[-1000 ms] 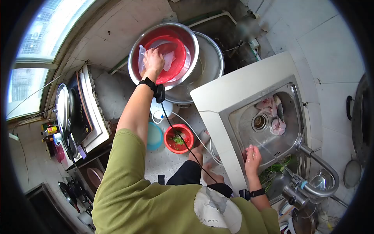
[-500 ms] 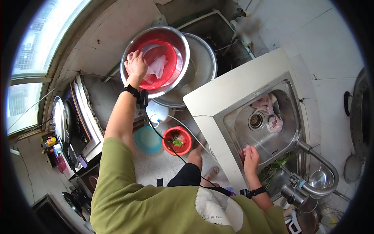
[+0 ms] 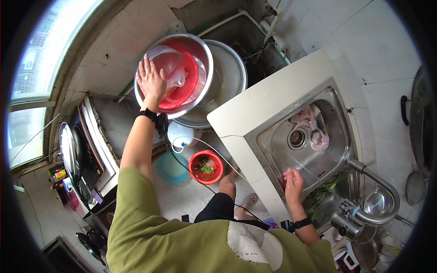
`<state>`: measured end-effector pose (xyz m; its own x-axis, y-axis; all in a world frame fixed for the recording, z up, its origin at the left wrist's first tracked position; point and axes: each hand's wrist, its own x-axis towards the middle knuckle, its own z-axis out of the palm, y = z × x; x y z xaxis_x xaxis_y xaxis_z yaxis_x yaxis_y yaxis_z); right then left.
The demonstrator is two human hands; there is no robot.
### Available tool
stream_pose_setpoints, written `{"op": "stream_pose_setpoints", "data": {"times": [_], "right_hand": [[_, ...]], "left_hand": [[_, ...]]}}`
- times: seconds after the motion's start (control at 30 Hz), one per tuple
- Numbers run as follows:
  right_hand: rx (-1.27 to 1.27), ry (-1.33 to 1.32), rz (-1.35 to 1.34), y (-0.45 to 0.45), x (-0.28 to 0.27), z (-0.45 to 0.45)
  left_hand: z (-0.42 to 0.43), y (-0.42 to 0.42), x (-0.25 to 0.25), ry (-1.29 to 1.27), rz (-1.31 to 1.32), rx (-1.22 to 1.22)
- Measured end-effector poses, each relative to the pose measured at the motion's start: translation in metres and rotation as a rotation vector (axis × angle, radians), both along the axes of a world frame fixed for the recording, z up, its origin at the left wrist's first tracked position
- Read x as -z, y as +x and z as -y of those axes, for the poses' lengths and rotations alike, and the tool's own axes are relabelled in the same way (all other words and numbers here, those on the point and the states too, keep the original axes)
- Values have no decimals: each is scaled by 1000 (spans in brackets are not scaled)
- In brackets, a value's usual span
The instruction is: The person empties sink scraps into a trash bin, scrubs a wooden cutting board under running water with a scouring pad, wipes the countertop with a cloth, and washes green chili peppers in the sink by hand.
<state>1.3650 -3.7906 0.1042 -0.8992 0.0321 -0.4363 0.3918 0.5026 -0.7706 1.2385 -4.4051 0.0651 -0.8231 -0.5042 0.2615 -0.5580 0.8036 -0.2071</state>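
Note:
My left hand (image 3: 151, 79) is spread flat over the left side of a red plastic basin (image 3: 193, 75), which sits tilted inside a large metal basin (image 3: 210, 59). Crumpled clear plastic bags (image 3: 175, 81) lie in the red basin. Whether the palm presses on the rim cannot be seen. Above the near edge of the steel sink (image 3: 277, 141), my right hand (image 3: 293, 181) is loosely curled, with nothing visible in it. Pale pieces of raw meat or fish (image 3: 319, 140) lie in the sink beside its drain (image 3: 297, 139).
On the floor stand a red bucket (image 3: 193, 174) with greens and a blue basin (image 3: 164, 172). A thin white hose (image 3: 221, 157) crosses nearby. Leafy greens (image 3: 321, 193) lie in the second sink bowl under the faucet (image 3: 391, 195). A wide metal pan (image 3: 234, 86) sits beneath the basins.
My left hand has gone from curled fingers at the red basin's edge to spread fingers, slightly further left. The plastic bag stands higher in the basin. My right hand has barely moved.

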Motion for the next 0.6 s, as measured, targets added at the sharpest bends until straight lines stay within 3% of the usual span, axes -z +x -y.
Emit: {"op": "stream_pose_setpoints", "data": {"times": [0.17, 0.27, 0.37, 0.43, 0.53, 0.57, 0.6], "right_hand": [[20, -16, -16, 6, 14, -6], [59, -105, 3, 7, 22, -12], [182, -278, -104, 2, 16, -23], [291, -364, -7, 3, -15, -34], [271, -462, 2, 32, -46, -64], [255, -481, 13, 44, -53, -76], [292, -501, 6, 59, -61, -87]], "left_hand": [[-9, 1, -74, -200, -276, 240], [-56, 11, -137, -88, -411, 357], [-142, 32, -199, 101, -550, 464], [-207, 49, -220, 247, -593, 514], [-318, 77, -223, 462, -559, 762], [-351, 84, -204, 465, -527, 880], [-397, 93, -200, 745, -416, 862]]}}
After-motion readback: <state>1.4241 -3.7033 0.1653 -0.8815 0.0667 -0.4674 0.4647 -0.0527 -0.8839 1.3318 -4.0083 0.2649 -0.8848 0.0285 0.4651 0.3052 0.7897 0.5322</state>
